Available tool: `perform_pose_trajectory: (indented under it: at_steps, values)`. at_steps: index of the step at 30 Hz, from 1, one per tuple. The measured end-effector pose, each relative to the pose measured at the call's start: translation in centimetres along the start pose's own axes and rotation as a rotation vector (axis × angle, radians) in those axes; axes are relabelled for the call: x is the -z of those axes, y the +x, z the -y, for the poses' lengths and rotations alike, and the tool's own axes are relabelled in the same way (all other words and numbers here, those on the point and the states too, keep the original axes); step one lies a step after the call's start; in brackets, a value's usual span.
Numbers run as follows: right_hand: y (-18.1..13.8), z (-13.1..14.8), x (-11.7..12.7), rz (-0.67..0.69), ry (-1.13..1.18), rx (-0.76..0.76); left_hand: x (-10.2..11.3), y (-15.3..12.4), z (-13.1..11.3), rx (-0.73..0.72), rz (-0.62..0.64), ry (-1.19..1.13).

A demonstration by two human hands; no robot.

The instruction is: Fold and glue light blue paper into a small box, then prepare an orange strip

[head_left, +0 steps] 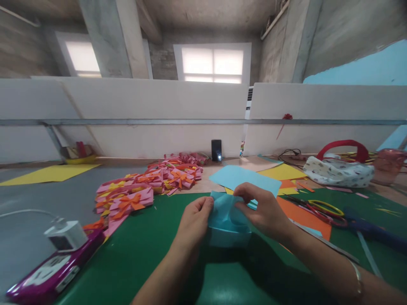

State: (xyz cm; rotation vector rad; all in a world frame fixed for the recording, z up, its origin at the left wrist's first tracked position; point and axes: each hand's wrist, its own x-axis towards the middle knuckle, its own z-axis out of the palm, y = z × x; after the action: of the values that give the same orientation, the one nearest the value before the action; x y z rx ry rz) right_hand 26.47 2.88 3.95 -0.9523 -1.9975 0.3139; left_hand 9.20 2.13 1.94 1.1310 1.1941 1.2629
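A folded piece of light-blue paper (pixel 229 237), shaped like a small pouch or box, is held up over the green mat (pixel 152 258). My left hand (pixel 196 218) pinches its upper left edge between thumb and fingers. On the other side, my right hand (pixel 262 207) is closed on the upper right edge, thumb and fingertips together. Creases run across the paper's front, and its lower part hangs as a flat band. Just behind it lies a stack of flat light-blue sheets (pixel 244 177). Orange paper (pixel 307 216) lies partly under my right forearm.
Pink and orange paper pieces with bows (pixel 136 199) are heaped at left. A purple power strip (pixel 54 267) with a white charger (pixel 66 235) sits front left. Scissors (pixel 324 209), a dark blue tool (pixel 372 231) and a patterned cloth bag (pixel 338 171) lie right. A phone (pixel 216 150) stands behind.
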Motion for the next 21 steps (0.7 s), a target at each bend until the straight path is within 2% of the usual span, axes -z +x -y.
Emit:
perform_pose_trajectory:
  at_steps: [6, 9, 13, 16, 21]
  values:
    - [-0.03, -0.14, -0.33, 0.085, -0.019, -0.064, -0.45, -0.27, 0.15, 0.140, -0.010, -0.162]
    - [-0.12, -0.33, -0.48, 0.076, -0.038, -0.083, -0.71, -0.60, -0.18, 0.179, 0.009, -0.223]
    - [-0.27, -0.44, -0.55, 0.023, -0.048, 0.015, -0.95, -0.90, -0.40, 0.194, 0.121, -0.224]
    - [-0.29, -0.53, -0.55, 0.041, -0.038, 0.141, -0.85, -0.72, -0.15, 0.150, 0.207, -0.184]
    - [-0.29, -0.60, -0.58, 0.041, -0.021, 0.210, -0.50, -0.25, 0.04, 0.048, 0.223, -0.015]
